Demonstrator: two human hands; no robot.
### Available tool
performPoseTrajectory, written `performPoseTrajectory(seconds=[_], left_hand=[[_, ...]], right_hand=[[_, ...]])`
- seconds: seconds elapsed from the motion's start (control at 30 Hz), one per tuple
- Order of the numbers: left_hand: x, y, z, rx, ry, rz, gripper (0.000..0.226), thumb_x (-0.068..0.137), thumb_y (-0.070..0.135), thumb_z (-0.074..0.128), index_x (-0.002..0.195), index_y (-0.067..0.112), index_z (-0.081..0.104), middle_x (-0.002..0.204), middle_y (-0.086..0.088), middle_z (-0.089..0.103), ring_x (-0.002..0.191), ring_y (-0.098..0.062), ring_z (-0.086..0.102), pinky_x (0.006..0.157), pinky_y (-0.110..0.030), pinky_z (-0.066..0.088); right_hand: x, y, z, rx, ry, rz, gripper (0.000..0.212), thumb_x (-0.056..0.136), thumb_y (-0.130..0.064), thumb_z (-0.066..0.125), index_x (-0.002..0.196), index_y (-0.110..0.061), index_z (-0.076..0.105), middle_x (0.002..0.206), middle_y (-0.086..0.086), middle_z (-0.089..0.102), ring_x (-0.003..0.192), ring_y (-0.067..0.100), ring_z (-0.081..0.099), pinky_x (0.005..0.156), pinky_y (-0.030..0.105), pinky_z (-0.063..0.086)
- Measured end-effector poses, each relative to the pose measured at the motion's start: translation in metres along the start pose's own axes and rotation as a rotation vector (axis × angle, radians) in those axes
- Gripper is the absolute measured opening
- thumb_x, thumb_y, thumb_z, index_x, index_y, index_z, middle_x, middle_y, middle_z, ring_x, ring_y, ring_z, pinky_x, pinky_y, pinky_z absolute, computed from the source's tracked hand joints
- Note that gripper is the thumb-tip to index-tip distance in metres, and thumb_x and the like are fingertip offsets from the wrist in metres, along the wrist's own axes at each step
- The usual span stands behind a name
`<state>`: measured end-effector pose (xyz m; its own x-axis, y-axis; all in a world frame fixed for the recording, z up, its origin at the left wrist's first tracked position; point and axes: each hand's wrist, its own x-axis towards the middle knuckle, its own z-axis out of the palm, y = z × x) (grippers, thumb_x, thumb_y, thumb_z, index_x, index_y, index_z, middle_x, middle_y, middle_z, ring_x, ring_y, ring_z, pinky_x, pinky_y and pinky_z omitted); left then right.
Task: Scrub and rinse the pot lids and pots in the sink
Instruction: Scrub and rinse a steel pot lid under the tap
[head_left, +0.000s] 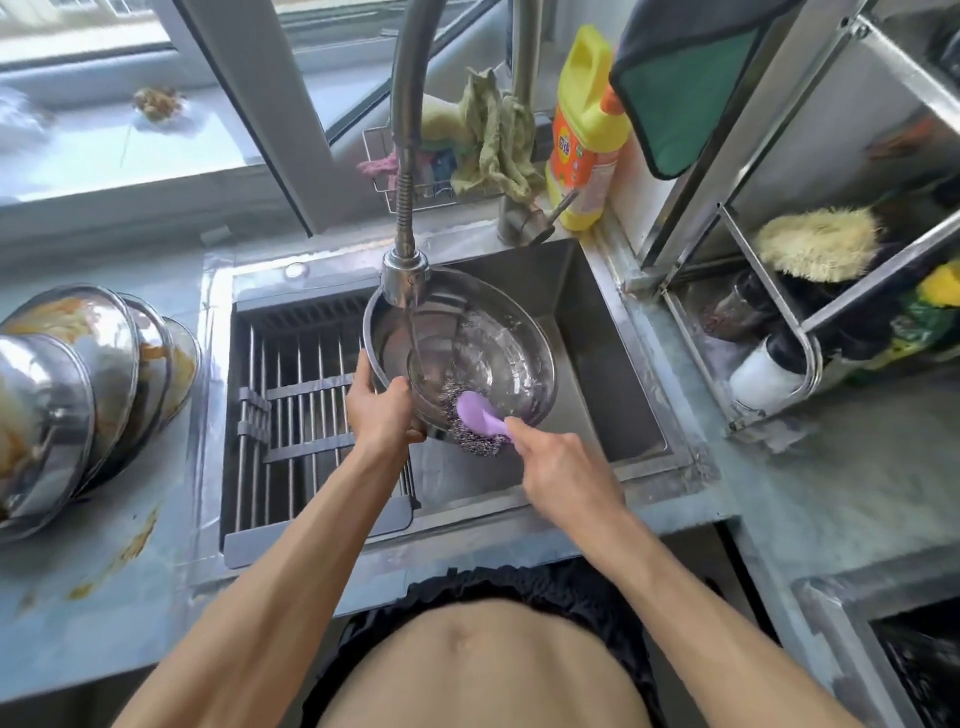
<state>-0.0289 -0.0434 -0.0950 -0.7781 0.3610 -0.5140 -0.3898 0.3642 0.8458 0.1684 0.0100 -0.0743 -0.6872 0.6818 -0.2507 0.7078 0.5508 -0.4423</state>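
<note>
Right hand (563, 470) grips purple scrubber (480, 421); left hand (382, 415) grips pot (498, 332) rim.

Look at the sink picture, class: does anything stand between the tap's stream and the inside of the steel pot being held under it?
Nothing visible does. The left hand holds the pot by its near rim, tilted under the tap head, and the water runs straight into it. The right hand keeps the purple-handled scrubber at the near rim, beside the stream.

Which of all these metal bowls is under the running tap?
The steel bowl tilted in the sink, gripped by the left hand; the stacked bowls on the counter are still dirty.
</note>
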Motion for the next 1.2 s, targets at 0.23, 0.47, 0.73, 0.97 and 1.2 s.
performPoseTrajectory(seconds=[0.23,0.47,0.73,0.97,1.2], left_hand=[[-0.013,-0.016,0.003,-0.011,-0.064,-0.005,0.062,0.091,-0.002,0.047,0.138,0.038,0.051,0.083,-0.002,0.065,0.070,-0.030,0.057,0.067,-0.060,0.057],[-0.018,-0.013,0.009,-0.076,-0.149,-0.078,0.059,0.090,-0.006,0.050,0.133,0.032,0.040,0.104,-0.010,0.070,0.085,-0.034,0.069,0.071,-0.053,0.060],[0.061,0.066,-0.025,0.305,-0.371,-0.082,0.042,0.091,0.039,0.057,0.123,0.013,0.055,0.105,-0.013,0.063,0.083,-0.022,0.067,0.068,-0.045,0.058],[0.055,0.070,-0.028,0.418,-0.444,-0.086,0.045,0.095,-0.001,0.043,0.133,0.023,0.047,0.097,-0.012,0.072,0.071,-0.033,0.075,0.059,-0.051,0.061],[0.028,0.029,-0.029,0.276,-0.234,0.281,0.074,0.083,0.006,0.049,0.149,0.036,0.035,0.125,-0.004,0.065,0.096,-0.035,0.073,0.069,-0.059,0.062]], right_hand=[[0.031,0.041,0.008,0.651,0.119,0.626,0.031,0.087,-0.047,0.068,0.087,-0.018,0.059,0.082,0.003,0.061,0.078,0.027,0.058,0.061,0.032,0.045],[0.076,0.035,0.029,0.956,0.116,0.893,0.012,0.077,-0.003,0.068,0.084,-0.008,0.061,0.055,0.005,0.043,0.043,0.017,0.034,0.044,0.021,0.028],[0.097,0.052,0.012,0.859,0.102,0.777,0.019,0.081,0.003,0.060,0.094,-0.009,0.066,0.060,0.000,0.046,0.048,0.014,0.035,0.043,0.022,0.027],[0.111,0.066,0.011,0.639,0.066,0.556,0.043,0.094,-0.030,0.064,0.130,-0.008,0.060,0.115,0.011,0.067,0.099,0.025,0.062,0.081,0.029,0.045],[0.087,0.062,0.014,0.113,0.117,0.211,0.035,0.100,-0.013,0.046,0.129,-0.025,0.060,0.093,0.017,0.062,0.088,0.040,0.062,0.065,0.041,0.045]])
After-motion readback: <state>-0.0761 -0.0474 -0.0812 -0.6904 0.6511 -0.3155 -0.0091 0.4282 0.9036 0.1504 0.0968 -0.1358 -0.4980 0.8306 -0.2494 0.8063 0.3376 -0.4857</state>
